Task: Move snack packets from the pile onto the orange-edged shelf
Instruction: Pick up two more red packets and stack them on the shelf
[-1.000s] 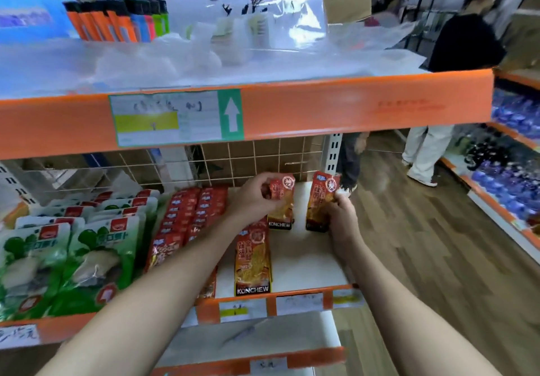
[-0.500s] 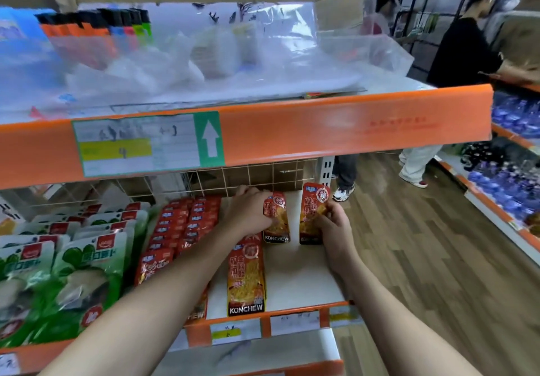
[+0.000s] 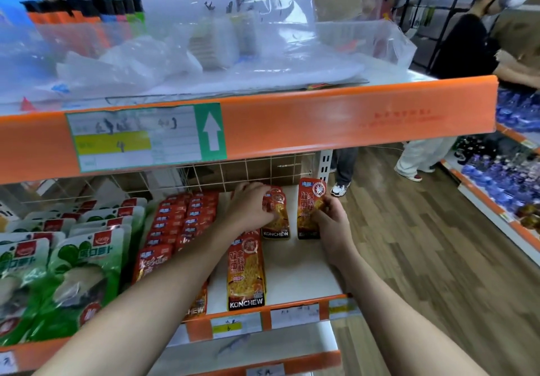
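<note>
Both hands reach under the upper shelf to the back of the white, orange-edged shelf (image 3: 304, 276). My left hand (image 3: 252, 207) grips the top of an orange-red KONCHEW snack packet (image 3: 277, 223) that lies on the shelf. Beside it my right hand (image 3: 331, 217) pinches a second KONCHEW packet (image 3: 309, 200) and holds it tilted up off the shelf. A third KONCHEW packet (image 3: 246, 273) lies flat near the front edge. Left of it stand rows of red snack packets (image 3: 178, 220).
The upper orange-edged shelf (image 3: 321, 124) overhangs my hands and carries clear plastic bags and coloured items. Green and white packets (image 3: 73, 261) fill the lower shelf's left side. A wire grid backs the shelf. People stand in the aisle at right, by shelves of blue goods (image 3: 508, 176).
Both hands moved deeper toward the shelf's back with their packets. The left packet went from held up to lying on the shelf. The view tilted down slightly.
</note>
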Demonstrator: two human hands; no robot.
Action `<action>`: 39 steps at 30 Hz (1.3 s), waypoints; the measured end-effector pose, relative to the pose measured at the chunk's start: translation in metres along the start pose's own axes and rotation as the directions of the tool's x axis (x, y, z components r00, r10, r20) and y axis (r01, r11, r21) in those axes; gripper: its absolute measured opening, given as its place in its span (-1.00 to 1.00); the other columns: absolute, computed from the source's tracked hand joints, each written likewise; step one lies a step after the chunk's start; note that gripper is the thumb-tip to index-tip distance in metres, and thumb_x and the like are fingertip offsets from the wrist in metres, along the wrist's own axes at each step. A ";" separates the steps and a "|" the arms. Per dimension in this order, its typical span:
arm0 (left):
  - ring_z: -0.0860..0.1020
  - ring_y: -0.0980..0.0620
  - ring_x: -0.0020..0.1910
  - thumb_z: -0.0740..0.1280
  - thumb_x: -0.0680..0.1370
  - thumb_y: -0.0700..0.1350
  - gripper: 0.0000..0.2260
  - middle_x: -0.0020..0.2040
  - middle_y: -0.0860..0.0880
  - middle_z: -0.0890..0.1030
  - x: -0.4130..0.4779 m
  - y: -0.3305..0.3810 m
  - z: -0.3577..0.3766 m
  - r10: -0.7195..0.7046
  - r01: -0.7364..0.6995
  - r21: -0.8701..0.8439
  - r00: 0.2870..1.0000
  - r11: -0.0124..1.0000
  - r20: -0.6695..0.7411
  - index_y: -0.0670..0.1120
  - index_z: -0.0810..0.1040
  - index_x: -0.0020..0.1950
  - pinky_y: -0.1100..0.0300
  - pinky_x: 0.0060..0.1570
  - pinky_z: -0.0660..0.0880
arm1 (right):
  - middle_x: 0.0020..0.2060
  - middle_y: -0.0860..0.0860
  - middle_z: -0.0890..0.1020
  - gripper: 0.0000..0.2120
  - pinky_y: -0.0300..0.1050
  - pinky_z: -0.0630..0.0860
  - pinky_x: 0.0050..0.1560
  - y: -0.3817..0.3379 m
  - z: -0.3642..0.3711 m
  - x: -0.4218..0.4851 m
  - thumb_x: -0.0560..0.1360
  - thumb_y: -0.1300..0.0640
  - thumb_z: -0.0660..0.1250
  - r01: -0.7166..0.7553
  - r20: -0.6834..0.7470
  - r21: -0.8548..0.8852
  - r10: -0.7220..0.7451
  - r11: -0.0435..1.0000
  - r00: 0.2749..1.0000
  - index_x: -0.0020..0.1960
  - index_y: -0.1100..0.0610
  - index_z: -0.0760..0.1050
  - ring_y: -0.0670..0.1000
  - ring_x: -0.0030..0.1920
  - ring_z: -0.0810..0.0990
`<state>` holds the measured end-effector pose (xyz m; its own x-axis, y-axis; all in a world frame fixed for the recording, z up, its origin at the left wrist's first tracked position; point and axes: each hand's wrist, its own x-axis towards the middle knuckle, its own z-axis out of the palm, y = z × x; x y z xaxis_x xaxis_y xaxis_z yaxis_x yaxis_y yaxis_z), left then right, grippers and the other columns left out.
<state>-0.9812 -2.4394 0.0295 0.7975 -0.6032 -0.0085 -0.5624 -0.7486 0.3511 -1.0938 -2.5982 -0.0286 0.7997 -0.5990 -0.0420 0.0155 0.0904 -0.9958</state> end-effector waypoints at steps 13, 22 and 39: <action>0.42 0.00 0.27 0.33 0.59 -0.04 -0.78 0.19 0.04 0.59 -0.132 -0.045 0.031 0.181 -0.240 -0.060 0.853 0.969 -0.490 -0.04 0.62 0.20 0.08 0.29 0.37 | -0.09 -0.12 0.65 -0.74 -0.04 0.61 0.00 -0.005 0.007 -0.009 0.48 0.15 0.48 0.202 0.132 -0.474 -0.158 0.857 0.979 0.12 0.03 0.50 -0.12 -0.07 0.64; 0.34 0.04 0.28 0.21 0.60 0.11 -0.66 0.24 0.04 0.55 -0.147 -0.033 0.033 0.271 -0.291 0.019 0.862 0.956 -0.429 -0.04 0.60 0.23 0.14 0.27 0.32 | -0.04 0.01 0.68 -0.64 -0.27 0.57 -0.16 -0.017 0.027 -0.016 0.46 0.13 0.51 0.235 0.245 -0.566 -0.112 0.790 0.963 0.21 0.11 0.51 -0.05 -0.10 0.66; 0.21 0.07 0.40 0.11 0.64 0.21 -0.56 0.39 0.10 0.41 -0.145 -0.040 0.037 0.121 -0.166 -0.097 0.926 0.981 -0.357 0.00 0.50 0.38 0.13 0.40 0.22 | -0.15 0.09 0.70 -0.52 -0.01 0.64 -0.06 -0.021 0.061 0.017 0.37 -0.22 0.45 -0.056 0.003 -0.680 0.079 0.731 0.997 -0.02 0.21 0.62 0.10 -0.13 0.68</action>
<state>-1.0819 -2.3321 -0.0182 0.7482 -0.5511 0.3694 -0.6633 -0.6076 0.4369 -1.0439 -2.5617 -0.0037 0.8003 -0.5874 -0.1204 -0.4417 -0.4417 -0.7809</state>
